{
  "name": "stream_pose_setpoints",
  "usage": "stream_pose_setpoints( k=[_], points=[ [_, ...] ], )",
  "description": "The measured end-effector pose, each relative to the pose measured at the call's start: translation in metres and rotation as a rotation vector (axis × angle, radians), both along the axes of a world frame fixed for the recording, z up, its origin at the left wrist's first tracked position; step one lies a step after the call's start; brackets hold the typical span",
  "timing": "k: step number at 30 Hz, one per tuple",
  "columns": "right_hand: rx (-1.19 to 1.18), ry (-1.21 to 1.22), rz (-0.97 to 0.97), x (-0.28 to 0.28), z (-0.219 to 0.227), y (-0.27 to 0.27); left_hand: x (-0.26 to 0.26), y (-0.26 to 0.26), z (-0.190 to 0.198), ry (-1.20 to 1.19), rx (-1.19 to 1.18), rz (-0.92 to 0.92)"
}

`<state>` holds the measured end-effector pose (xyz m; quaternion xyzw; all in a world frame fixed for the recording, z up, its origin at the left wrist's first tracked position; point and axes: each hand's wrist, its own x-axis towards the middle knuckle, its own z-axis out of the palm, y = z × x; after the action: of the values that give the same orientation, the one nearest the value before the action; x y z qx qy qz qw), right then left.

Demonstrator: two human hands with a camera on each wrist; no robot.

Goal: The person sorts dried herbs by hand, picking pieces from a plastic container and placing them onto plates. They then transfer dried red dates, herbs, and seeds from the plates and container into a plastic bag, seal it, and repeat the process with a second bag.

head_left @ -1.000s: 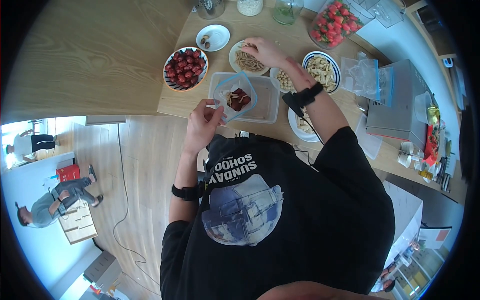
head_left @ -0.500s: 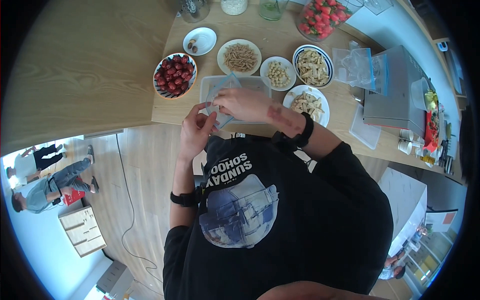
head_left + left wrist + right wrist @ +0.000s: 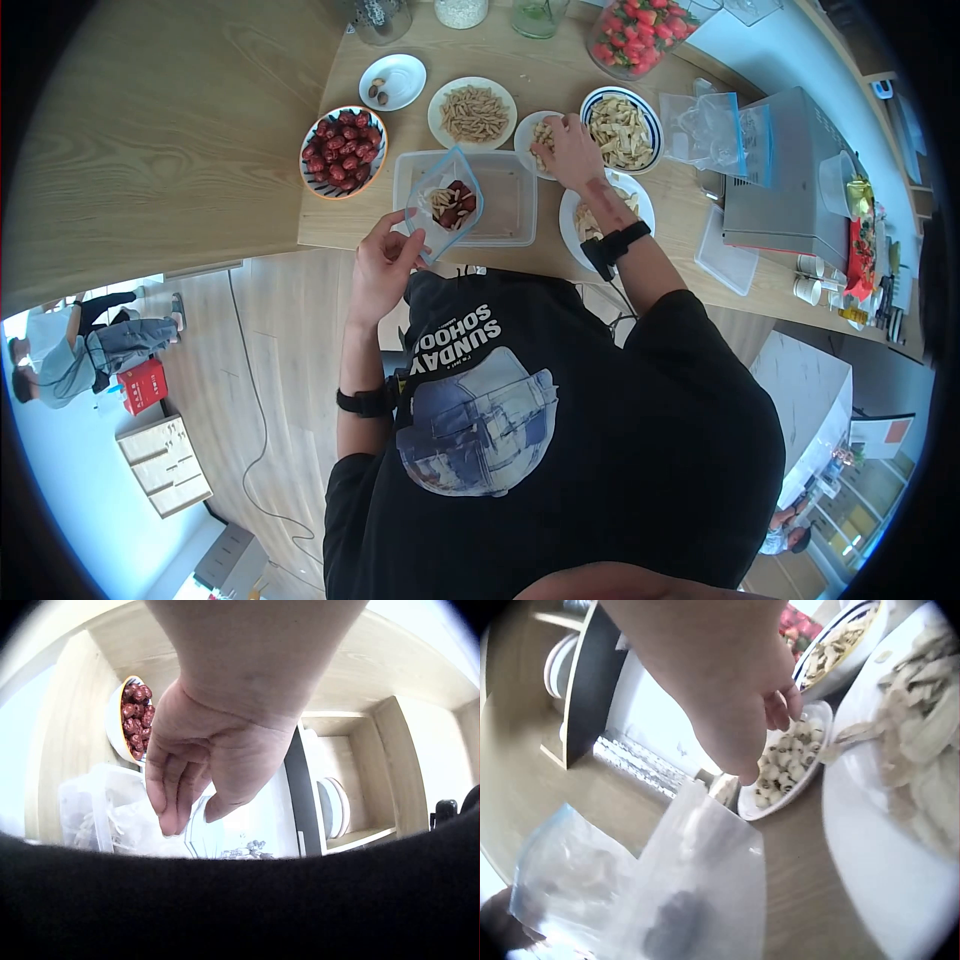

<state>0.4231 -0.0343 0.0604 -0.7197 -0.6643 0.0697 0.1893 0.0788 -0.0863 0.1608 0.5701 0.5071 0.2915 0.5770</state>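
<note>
Pinching the near edge of a blue-edged clear bag (image 3: 425,228) with the thumb and fingers of the left grip (image 3: 380,268). Holding it at a tilt over the left part of a clear plastic container (image 3: 517,205), with red dates (image 3: 463,208) and pale sticks (image 3: 441,203) inside, just ahead and right of that grip. Reaching with the right grip (image 3: 568,152), fingers bent downward, to the round pale seeds (image 3: 543,135) on a small white plate (image 3: 523,152); cannot tell whether pinching any.

Left of the right grip, with pale sticks piled on it, a round plate (image 3: 434,124). Just right of the same grip, a blue-striped bowl (image 3: 655,155) of pale pieces. Nearer the body, partly under the right forearm, a plate (image 3: 568,228) of pale slices. Ahead and left of the left grip, on the wooden surface (image 3: 350,222), a bowl (image 3: 305,178) of whole red dates. Well beyond the right grip, a clear jar (image 3: 607,55) of strawberries.
</note>
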Motion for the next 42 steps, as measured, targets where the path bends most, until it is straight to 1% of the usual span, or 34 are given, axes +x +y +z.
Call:
stream_pose_setpoints(
  k=[4, 9, 12, 17, 21, 24, 37, 42],
  points=[
    [0.001, -0.043, 0.039, 0.001, -0.002, 0.003, 0.000, 0.000, -0.002, -0.001, 0.010, -0.001],
    [0.012, -0.163, 0.070, -0.004, -0.009, 0.015, 0.001, -0.001, 0.002, 0.023, 0.015, -0.001],
    [0.018, -0.172, 0.088, -0.006, -0.008, 0.017, 0.000, -0.001, 0.002, 0.026, 0.019, 0.001],
    [0.107, -0.174, 0.113, -0.001, -0.028, 0.024, 0.001, -0.001, 0.003, 0.031, 0.016, 0.013],
    [0.152, -0.153, 0.112, 0.000, -0.034, 0.025, 0.000, 0.000, 0.004, 0.057, 0.023, 0.002],
    [0.157, -0.129, 0.112, 0.001, -0.035, 0.026, 0.001, 0.001, 0.005, 0.074, 0.028, -0.005],
    [0.172, -0.159, 0.137, 0.003, -0.040, 0.026, 0.001, 0.003, 0.007, 0.082, 0.027, -0.017],
    [0.131, -0.161, 0.150, 0.004, -0.040, 0.026, 0.000, 0.003, 0.006, 0.077, 0.037, -0.029]
  ],
)
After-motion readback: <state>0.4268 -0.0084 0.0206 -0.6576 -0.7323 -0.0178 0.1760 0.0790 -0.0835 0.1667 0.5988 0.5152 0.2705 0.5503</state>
